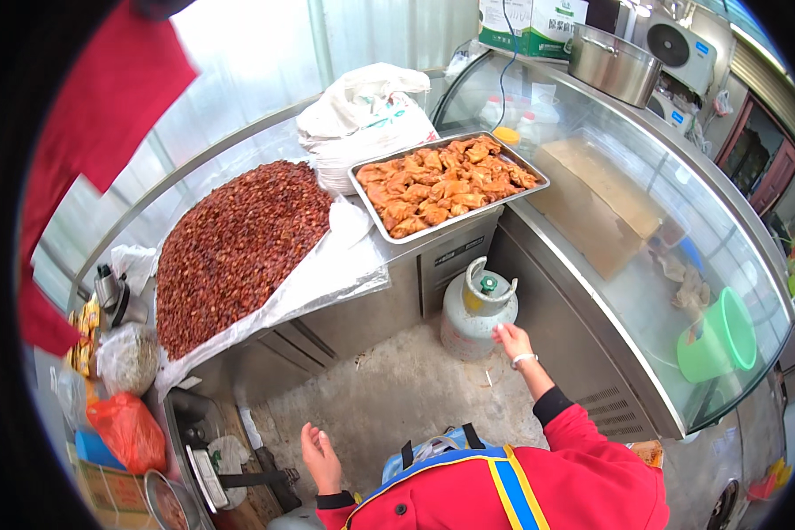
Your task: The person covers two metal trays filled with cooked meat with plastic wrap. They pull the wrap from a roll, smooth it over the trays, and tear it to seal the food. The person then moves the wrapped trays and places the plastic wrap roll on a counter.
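Observation:
My left hand (321,460) hovers above the concrete floor with nothing in it, its fingers loosely spread. Nothing is held by my right hand (515,343) either; a bracelet circles its wrist. It appears beside the grey gas cylinder (467,331) with a green valve, though contact is unclear. Beyond, a metal tray (457,222) on the counter corner carries orange-brown cooked meat pieces (437,185). To its left, a broad heap of chopped dried red chilies (245,245) lies on white plastic sheeting (344,258). A white woven sack (371,132) stands behind them.
A curved glass display case (689,185) runs along the right, with a green bucket (709,348) there and a large steel pot (613,66) on top. At left are a red plastic bag (132,430), a metal bowl (172,507) and a cleaver-like tool (252,478).

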Demonstrator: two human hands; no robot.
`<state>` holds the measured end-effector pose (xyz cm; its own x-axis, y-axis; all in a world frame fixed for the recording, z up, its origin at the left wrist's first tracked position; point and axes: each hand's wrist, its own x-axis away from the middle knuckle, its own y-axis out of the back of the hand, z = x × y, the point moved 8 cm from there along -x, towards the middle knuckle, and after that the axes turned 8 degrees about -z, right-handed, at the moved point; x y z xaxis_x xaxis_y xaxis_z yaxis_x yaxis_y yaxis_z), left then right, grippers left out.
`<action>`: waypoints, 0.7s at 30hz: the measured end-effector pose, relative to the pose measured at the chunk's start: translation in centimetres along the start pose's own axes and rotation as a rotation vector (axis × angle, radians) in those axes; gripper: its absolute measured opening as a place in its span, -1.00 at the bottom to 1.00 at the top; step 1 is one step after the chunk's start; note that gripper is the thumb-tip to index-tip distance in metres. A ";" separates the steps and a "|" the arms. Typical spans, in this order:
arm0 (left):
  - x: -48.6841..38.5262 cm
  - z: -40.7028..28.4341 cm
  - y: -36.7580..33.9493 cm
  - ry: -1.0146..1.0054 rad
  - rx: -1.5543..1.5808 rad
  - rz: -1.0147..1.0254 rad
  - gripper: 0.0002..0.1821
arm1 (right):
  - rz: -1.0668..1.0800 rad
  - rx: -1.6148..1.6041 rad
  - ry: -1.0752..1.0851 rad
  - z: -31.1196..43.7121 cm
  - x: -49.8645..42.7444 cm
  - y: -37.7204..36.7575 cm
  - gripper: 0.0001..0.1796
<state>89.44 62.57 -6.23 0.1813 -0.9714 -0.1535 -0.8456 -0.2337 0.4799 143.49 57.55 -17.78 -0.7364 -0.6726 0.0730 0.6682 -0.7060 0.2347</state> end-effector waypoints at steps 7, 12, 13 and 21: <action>-10.6 0.6 -7.7 0.012 0.020 0.020 -0.63 | -0.191 0.020 0.137 8.1 -16.9 1.5 -0.64; -21.2 -1.8 -17.4 0.060 0.284 0.099 -0.69 | -0.333 -0.016 0.165 10.3 -26.6 6.6 -0.61; -23.4 -3.6 -19.7 0.071 0.324 0.125 -0.70 | -0.349 -0.001 0.160 11.2 -28.0 7.5 -0.57; -34.6 -12.0 -36.3 0.273 0.484 0.360 -0.67 | -0.324 0.428 0.193 15.2 -44.7 9.4 -0.45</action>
<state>119.90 104.19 -7.98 -0.0882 -0.9759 0.1995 -0.9958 0.0916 0.0082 181.06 84.37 -4.09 -0.8368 -0.4936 -0.2371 0.2792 -0.7571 0.5907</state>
